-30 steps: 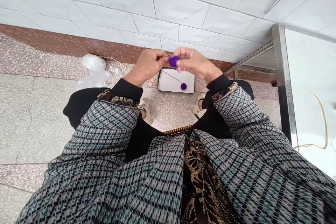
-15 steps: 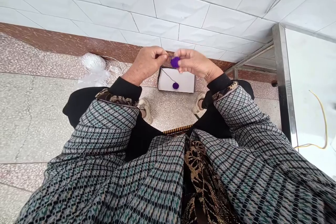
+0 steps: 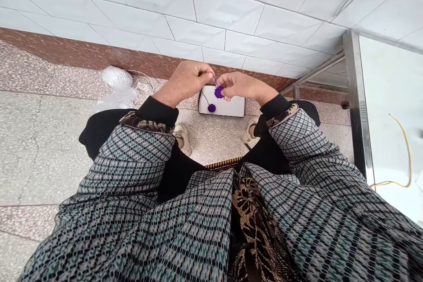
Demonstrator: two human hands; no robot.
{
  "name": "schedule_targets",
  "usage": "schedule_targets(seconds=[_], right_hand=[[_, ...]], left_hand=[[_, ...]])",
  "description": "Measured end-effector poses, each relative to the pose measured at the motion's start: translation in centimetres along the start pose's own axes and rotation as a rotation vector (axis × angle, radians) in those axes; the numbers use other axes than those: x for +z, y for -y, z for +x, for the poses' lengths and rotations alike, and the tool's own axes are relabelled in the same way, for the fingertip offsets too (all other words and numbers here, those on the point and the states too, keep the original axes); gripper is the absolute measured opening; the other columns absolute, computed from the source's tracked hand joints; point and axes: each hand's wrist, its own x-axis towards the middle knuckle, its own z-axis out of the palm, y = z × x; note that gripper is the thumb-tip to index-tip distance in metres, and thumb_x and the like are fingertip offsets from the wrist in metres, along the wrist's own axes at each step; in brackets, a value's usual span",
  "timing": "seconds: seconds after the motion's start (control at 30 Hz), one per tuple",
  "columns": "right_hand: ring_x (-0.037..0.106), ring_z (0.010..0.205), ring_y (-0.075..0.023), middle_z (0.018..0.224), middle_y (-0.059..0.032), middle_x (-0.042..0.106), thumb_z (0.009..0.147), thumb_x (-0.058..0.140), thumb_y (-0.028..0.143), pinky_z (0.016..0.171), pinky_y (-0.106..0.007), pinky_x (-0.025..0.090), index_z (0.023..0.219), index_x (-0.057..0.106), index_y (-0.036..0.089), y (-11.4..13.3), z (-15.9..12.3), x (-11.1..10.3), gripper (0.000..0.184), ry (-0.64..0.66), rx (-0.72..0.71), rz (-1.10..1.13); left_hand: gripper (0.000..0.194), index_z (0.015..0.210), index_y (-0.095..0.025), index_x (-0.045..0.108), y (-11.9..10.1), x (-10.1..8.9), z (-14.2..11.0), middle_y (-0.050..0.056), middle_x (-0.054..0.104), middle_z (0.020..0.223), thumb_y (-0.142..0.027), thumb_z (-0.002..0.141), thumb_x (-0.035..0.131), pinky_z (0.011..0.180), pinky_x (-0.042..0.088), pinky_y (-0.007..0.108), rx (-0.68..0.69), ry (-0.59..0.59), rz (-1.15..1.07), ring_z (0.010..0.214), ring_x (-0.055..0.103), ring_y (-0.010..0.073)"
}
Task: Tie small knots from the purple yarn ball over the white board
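Round purple yarn ball [image 3: 212,108] shifted leftward; left hand [image 3: 188,81] pinches thin purple strand [image 3: 216,80]; right hand [image 3: 243,86] grips small purple yarn piece [image 3: 218,92].

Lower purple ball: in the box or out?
In. The ball lies on the white bottom of the box, inside its dark rim, with a strand rising toward the left hand.

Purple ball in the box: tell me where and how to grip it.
Probably best pinched at opposite sides of its widest part, coming from above: the purple ball looks small and round, and the box is open on top. Avoid the strand leading up from it.
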Motion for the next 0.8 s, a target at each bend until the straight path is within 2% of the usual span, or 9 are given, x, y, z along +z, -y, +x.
schedule_targets(seconds=[0.07,0.13,0.27,0.37,0.43,0.5,0.63,0.7,0.8], right_hand=[[0.06,0.064,-0.0083,0.078,0.0021,0.067,0.08,0.081,0.0,0.064,-0.021,0.056,0.09,0.063,0.016,0.5,-0.2,0.1,0.026,0.004,-0.057,0.107],[0.061,0.066,-0.008,0.079,0.0031,0.065,0.085,0.081,0.005,0.069,-0.021,0.057,0.093,0.062,0.016,0.8,-0.2,-0.1,0.023,-0.051,-0.134,0.235],[0.063,0.07,-0.0079,0.081,0.003,0.063,0.096,0.072,0.009,0.074,-0.02,0.057,0.097,0.058,0.017,0.4,0.6,-0.7,0.016,-0.255,-0.235,0.435],[0.058,0.064,-0.0074,0.076,0.0046,0.06,0.092,0.073,0.004,0.064,-0.018,0.053,0.091,0.056,0.018,-0.5,1.3,-0.9,0.022,-0.348,-0.161,0.289],[0.054,0.06,-0.0075,0.071,0.0054,0.059,0.083,0.078,-0.002,0.056,-0.018,0.048,0.087,0.056,0.019,-1.0,1.5,-0.8,0.03,-0.306,-0.081,0.113],[0.054,0.059,-0.0079,0.071,0.0043,0.062,0.076,0.079,-0.006,0.054,-0.018,0.047,0.085,0.058,0.018,-1.2,1.3,-0.5,0.034,-0.186,-0.02,0.008],[0.058,0.063,-0.0077,0.079,0.0024,0.066,0.078,0.08,-0.001,0.059,-0.018,0.053,0.09,0.06,0.017,-0.1,0.2,0.1,0.03,-0.022,-0.058,0.124],[0.06,0.065,-0.0072,0.081,0.0034,0.065,0.084,0.08,0.006,0.064,-0.018,0.056,0.095,0.059,0.018,0.6,-0.2,0.0,0.027,-0.052,-0.143,0.285],[0.064,0.072,-0.0076,0.084,0.0042,0.062,0.092,0.079,0.014,0.074,-0.018,0.058,0.104,0.058,0.02,1.0,-0.2,-0.4,0.025,-0.205,-0.253,0.455]], left_hand=[[0.028,0.091,-0.016,0.08,1.0,0.2,0.3,0.005,0.074,0.079,-0.028,0.092,0.055,0.08,0.049,0.031,-0.023,-0.036,0.018,0.081,0.063,0.0184],[0.027,0.089,-0.016,0.079,1.5,0.7,0.4,0.003,0.072,0.076,-0.028,0.091,0.055,0.078,0.047,0.031,-0.011,0.004,0.036,0.077,0.061,0.0175],[0.025,0.084,-0.017,0.078,0.7,1.9,0.1,0.001,0.07,0.073,-0.028,0.088,0.056,0.073,0.044,0.029,0.104,0.261,0.027,0.068,0.058,0.0143],[0.026,0.082,-0.017,0.078,-0.4,2.1,-0.2,0.001,0.07,0.071,-0.032,0.089,0.058,0.073,0.045,0.027,0.199,0.371,-0.019,0.068,0.059,0.0133],[0.026,0.084,-0.017,0.079,-0.6,1.6,-0.3,0.001,0.07,0.072,-0.032,0.09,0.058,0.075,0.046,0.027,0.209,0.307,-0.031,0.07,0.061,0.0138],[0.027,0.088,-0.016,0.079,-0.4,1.1,-0.2,0.002,0.072,0.075,-0.031,0.09,0.057,0.078,0.048,0.028,0.17,0.169,-0.034,0.075,0.063,0.0152],[0.025,0.088,-0.017,0.078,0.6,0.5,0.1,0.004,0.074,0.078,-0.027,0.091,0.056,0.08,0.05,0.03,0.063,-0.05,-0.033,0.082,0.063,0.018],[0.024,0.088,-0.018,0.077,0.9,0.7,0.2,0.004,0.073,0.078,-0.027,0.092,0.055,0.08,0.05,0.031,0.044,-0.069,-0.032,0.082,0.063,0.0183],[0.027,0.09,-0.017,0.078,0.7,1.4,0.1,0.003,0.072,0.079,-0.028,0.094,0.054,0.08,0.05,0.032,0.063,0.024,-0.021,0.08,0.063,0.0179]])
